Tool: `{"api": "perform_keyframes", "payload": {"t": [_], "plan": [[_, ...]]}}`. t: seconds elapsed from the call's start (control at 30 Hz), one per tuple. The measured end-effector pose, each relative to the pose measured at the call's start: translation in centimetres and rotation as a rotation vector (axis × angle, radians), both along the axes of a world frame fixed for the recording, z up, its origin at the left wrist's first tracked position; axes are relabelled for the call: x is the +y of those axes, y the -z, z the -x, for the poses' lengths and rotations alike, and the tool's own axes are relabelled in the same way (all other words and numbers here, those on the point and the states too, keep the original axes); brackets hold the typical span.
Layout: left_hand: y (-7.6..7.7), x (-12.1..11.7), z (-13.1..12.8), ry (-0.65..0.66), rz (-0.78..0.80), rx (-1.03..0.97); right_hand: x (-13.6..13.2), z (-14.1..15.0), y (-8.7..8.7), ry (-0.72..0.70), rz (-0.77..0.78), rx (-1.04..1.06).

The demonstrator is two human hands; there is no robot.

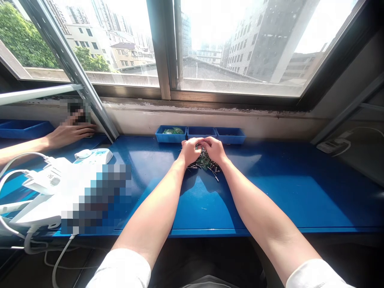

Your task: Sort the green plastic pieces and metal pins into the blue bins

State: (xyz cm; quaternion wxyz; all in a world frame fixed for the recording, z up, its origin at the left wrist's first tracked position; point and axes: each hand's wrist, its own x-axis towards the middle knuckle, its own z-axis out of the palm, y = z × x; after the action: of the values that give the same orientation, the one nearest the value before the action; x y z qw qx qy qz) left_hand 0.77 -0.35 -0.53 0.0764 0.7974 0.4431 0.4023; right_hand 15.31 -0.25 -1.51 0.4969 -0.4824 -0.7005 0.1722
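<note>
A pile of small metal screw-like pieces [211,165] mixed with green bits lies on the blue table [198,208], near its back edge. My left hand [191,151] curls round the left and far side of it. From the right, my right hand [213,149] does the same, so the fingertips of both hands meet or nearly meet behind the heap. Thin shafts poke out at the near side, towards me. Just beyond my hands stand three joined blue bins; the left bin [160,136] holds green pieces in clear plastic. What the fingertips touch is partly hidden.
At left lies a white power strip [99,155] with plugs and cables, beside a blurred-out object [102,196]. A co-worker's hand [67,133] reaches in near a metal post [103,120]. Another blue bin [36,130] stands there. Windows line the back; a white socket [330,146] sits at right.
</note>
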Motion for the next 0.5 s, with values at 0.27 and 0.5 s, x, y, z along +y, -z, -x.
{"api": "perform_keyframes", "payload": {"t": [0.27,0.5], "plan": [[-0.03,-0.17,0.11,-0.020,-0.021,0.009,0.06,-0.05,-0.39,-0.094,0.143,0.255],[-0.07,-0.04,0.13,-0.076,0.038,0.037,-0.23,-0.13,-0.64,-0.109,0.079,0.316]]}}
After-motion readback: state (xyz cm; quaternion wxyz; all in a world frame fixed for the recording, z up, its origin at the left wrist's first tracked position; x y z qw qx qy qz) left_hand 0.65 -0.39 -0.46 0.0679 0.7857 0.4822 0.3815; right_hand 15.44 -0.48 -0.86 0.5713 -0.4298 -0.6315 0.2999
